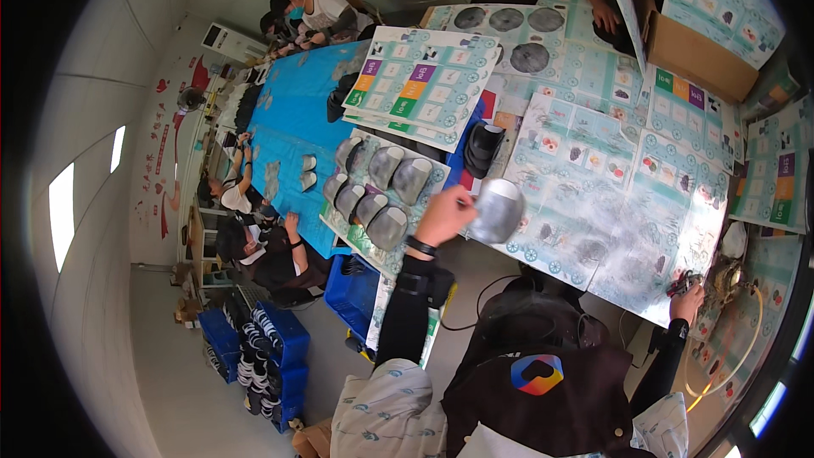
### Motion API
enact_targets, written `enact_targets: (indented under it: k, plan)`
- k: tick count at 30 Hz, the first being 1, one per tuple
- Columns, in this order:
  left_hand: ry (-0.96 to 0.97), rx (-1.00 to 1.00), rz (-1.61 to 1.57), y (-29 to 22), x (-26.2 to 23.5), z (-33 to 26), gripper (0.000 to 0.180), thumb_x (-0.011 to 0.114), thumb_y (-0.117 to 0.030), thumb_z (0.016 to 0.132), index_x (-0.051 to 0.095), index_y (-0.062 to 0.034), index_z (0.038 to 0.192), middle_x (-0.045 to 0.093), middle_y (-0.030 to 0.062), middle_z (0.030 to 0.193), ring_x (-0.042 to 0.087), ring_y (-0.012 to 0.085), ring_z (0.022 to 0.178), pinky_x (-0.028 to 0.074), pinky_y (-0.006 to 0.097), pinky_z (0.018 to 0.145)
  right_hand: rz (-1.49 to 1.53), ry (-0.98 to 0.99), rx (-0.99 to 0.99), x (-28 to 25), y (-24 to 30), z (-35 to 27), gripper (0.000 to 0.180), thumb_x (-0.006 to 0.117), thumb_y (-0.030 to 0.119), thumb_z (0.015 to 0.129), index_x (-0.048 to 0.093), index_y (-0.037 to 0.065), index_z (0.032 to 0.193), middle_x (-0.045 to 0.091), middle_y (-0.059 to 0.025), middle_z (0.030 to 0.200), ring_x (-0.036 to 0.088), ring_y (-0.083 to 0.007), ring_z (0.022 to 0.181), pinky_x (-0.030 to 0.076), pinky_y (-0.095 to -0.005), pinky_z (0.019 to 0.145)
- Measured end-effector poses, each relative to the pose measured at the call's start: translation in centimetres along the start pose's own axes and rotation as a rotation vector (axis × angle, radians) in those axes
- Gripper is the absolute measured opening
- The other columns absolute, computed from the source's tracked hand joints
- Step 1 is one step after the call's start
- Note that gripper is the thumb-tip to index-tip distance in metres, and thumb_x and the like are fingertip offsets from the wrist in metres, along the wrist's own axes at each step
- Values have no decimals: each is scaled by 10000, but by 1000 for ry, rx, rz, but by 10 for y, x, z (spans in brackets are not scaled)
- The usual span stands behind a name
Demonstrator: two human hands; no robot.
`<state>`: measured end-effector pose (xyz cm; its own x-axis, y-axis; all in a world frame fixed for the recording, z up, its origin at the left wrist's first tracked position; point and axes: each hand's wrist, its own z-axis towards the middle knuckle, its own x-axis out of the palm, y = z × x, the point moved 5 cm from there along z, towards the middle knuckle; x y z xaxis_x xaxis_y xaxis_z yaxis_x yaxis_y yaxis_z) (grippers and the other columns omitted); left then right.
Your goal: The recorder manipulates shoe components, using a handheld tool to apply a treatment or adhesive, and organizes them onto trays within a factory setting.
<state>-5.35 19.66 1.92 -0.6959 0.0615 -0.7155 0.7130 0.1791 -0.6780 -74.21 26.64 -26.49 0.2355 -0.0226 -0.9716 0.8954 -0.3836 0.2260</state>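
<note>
Held the grey rounded piece by its left edge in the grip of the left hand, narrowed to a pinch. Lay directly to the right of that grip, with long axis pointing roughly away from the body and white end farthest off. Overlapped in view the near left corner of the sheet-covered table; could not tell contact from clearance. Closed the grip of the right hand around a dark tool, with fingers partly hidden. Set this tool well apart from the piece, to its right and nearer the body. Judged the gap between tool and piece to be the governing relation, with the left hand much the nearer to the piece. Arranged similar grey pieces on a printed board to the left of the left hand. Placed dark nested pieces beyond the grip, and grey discs at the far end.
</note>
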Motion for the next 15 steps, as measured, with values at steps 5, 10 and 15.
enact_targets:
  k: [5, 10, 15]
  plan:
    - [-300, -39, 190, 83, -202, 1, 164, 728, -130, 786, 645, -14, 867, 688, 107, 798, 670, 224, 734, 526, 344, 673, 246, 39, -207, -31, 113, -18, 545, 627, -12, 736, 539, 34, 1272, 534, -230, 1256, 455, -446, 1242, 366, -505, 1079]
    - [-367, -50, 364, 199, -297, 38, 197, 736, -182, 765, 639, -28, 839, 691, 148, 810, 678, 316, 770, 527, 403, 694, 403, 141, -345, -56, 238, -47, 411, 614, -33, 746, 596, 24, 1153, 579, -185, 1170, 508, -398, 1184, 411, -451, 1036]
    - [-359, -90, 368, 292, -323, 82, 213, 739, -205, 761, 635, -36, 839, 688, 151, 839, 669, 334, 800, 522, 427, 709, 334, 125, -443, -60, 321, -78, 349, 590, -37, 788, 629, 57, 1122, 589, -136, 1156, 568, -339, 1085, 519, -401, 825]
